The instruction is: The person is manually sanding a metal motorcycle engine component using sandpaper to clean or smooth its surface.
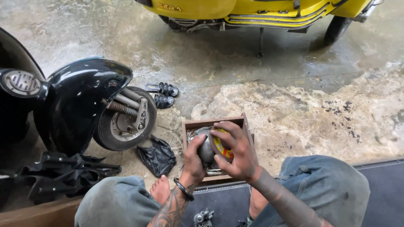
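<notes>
Round tin [219, 145] — yellow lid with red markings, dull grey metal body; wooden box [194, 124], reddish brown. Left hand [194, 159]: dark tattoo pattern up the forearm, black bangle [183, 189] at the wrist. Scooter [80, 98], glossy black; second scooter [252, 11], bright yellow with dark trim lines. Sandals [163, 94], black. Plastic bag [157, 156], black. Floor [303, 105] — mottled grey and tan, wet sheen.

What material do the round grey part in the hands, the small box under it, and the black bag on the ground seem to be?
Round grey part: probably metal, dull grey with a soft sheen. It is held by the left hand and right hand.
Box: seemingly wood, with flat brown matt walls.
Black bag: thin plastic, crumpled and glossy.
</notes>
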